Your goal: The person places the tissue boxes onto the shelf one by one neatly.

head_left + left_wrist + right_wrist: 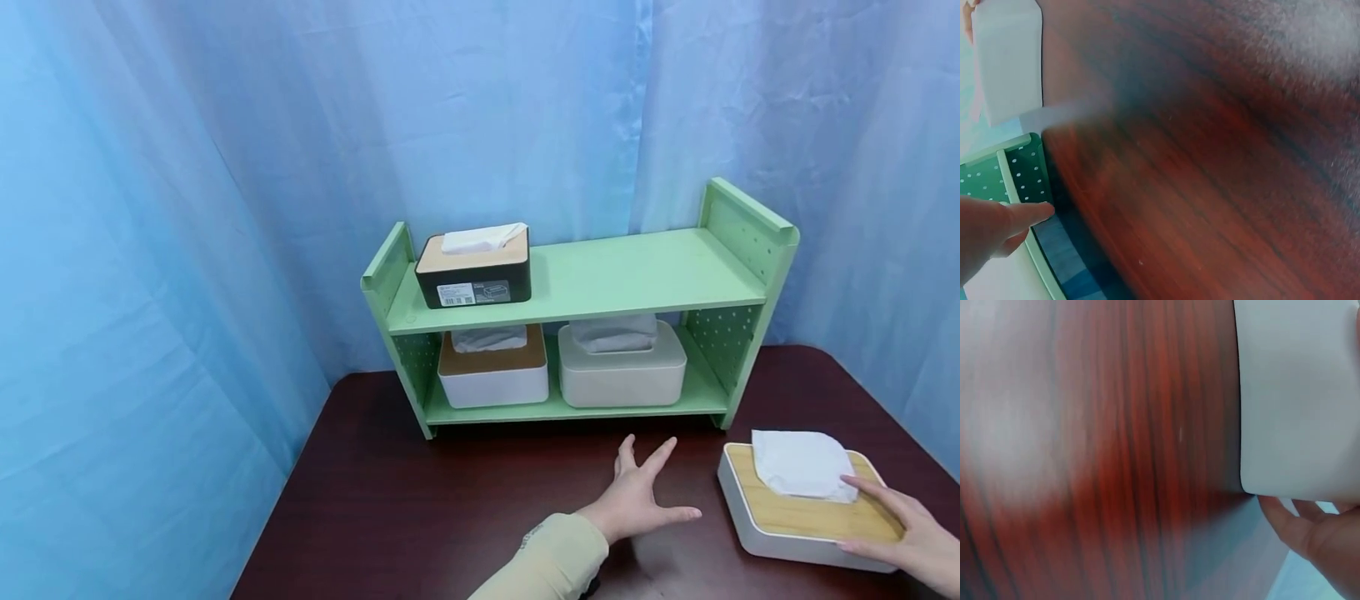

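A white tissue box with a bamboo lid and a tissue poking out lies on the dark wooden table, at the right. My right hand holds its near right end, with one finger on the lid beside the tissue and others along the front wall. In the right wrist view the fingers wrap the corner of the box. My left hand hovers over the table's middle with fingers spread and holds nothing; its fingertip points toward the shelf.
A green two-tier shelf stands at the table's back. A black tissue box is on its top left; a white box and a beige box fill the lower tier. Blue curtains hang all round.
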The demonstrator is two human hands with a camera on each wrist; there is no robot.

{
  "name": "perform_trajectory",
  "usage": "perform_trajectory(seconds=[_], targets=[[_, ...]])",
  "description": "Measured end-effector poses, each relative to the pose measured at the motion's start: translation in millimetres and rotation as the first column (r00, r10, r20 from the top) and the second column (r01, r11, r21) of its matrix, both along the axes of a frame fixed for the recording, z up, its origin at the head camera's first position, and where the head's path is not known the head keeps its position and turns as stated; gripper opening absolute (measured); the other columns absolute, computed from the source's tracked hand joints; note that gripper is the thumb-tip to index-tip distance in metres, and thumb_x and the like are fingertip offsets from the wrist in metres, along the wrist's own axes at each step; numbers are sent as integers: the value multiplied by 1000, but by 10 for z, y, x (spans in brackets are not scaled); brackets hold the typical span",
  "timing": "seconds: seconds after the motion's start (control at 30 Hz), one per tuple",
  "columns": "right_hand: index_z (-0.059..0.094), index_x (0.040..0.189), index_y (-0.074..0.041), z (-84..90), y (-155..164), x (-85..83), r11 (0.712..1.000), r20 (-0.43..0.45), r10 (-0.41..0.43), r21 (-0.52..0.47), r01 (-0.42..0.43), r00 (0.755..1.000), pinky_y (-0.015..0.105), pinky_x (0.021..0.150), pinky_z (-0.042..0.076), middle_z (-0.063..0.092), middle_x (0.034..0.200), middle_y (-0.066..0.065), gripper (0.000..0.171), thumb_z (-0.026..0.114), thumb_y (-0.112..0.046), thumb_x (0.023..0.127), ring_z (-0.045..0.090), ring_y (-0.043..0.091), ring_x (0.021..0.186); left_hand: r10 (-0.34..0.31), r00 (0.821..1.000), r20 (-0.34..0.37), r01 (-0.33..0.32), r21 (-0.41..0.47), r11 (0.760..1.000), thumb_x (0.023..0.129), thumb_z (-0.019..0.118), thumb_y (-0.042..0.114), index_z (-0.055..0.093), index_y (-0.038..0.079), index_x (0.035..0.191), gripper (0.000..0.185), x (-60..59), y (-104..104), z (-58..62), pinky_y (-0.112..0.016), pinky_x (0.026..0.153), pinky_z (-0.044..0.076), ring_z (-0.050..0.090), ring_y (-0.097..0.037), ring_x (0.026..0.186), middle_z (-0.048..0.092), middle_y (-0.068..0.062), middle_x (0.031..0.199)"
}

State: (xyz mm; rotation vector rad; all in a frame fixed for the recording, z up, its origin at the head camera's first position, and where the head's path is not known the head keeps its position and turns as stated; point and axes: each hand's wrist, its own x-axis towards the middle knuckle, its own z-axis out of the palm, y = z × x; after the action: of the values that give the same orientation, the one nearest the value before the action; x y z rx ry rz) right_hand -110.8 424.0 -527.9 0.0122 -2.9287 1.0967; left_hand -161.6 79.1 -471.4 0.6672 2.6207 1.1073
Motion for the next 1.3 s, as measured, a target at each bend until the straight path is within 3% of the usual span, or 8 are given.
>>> perform_trajectory(seconds=[0.07,0.17,0.23,0.4,0.63,0.8,1.1,1.3], targets=[[-4,152,-28,58,-85,-29,1000,76,20,-9,-19,997,78,91,9,2,136,51,97,68,-33,87,-5,68,126,3,1000,1,-3,-7,1000,78,76,41,27,42,147,84,0,7,-21,-29,93,46,27,-32,139,10,-16,154],[5,151,0,91,-216,-57,999,106,38,1,-38,994,77,88,13,5,136,50,95,67,-35,87,-2,68,124,3,1000,1,-3,-19,1000,78,76,41,28,41,147,84,5,14,-41,-27,92,46,35,-33,135,11,-19,154],[9,149,3,107,-308,-73,999,109,43,10,-44,993,75,87,16,8,136,49,93,67,-37,87,2,67,122,-1,1000,5,1,-26,1000,77,77,40,29,40,147,84,9,17,-43,-26,92,46,39,-33,132,11,-20,154],[18,147,1,145,-550,-108,998,88,59,2,-59,994,71,84,23,11,134,47,91,71,-36,84,10,62,120,-28,1000,9,28,-44,999,77,77,39,29,40,147,85,21,-6,-43,-27,94,45,39,-37,131,10,-26,153],[28,143,2,162,-813,-129,995,-24,102,-1,-102,995,67,82,29,21,133,41,85,76,-27,78,20,54,118,-54,998,42,55,-36,998,77,77,37,31,39,146,84,40,-93,-114,-28,98,43,25,-37,140,11,-30,152],[33,139,4,155,-992,-129,994,-67,110,-5,-111,992,66,81,31,26,131,39,85,80,-25,74,25,52,117,-53,996,67,55,-28,998,77,78,37,30,41,146,84,51,-179,-187,-28,98,43,29,-35,139,11,-31,152],[38,136,4,210,-1290,-138,991,-59,133,10,-133,989,66,82,35,27,129,40,80,80,-26,74,31,50,115,-39,998,43,40,-17,999,74,80,39,33,39,145,85,63,-300,-261,-26,99,41,27,-33,140,14,-30,152],[39,137,2,226,-1442,-155,988,-6,154,23,-154,988,67,81,38,25,130,41,78,77,-31,78,32,52,115,-9,999,50,10,-9,1000,74,79,41,36,37,145,83,63,-435,-291,-26,100,41,29,-32,139,15,-28,153]])
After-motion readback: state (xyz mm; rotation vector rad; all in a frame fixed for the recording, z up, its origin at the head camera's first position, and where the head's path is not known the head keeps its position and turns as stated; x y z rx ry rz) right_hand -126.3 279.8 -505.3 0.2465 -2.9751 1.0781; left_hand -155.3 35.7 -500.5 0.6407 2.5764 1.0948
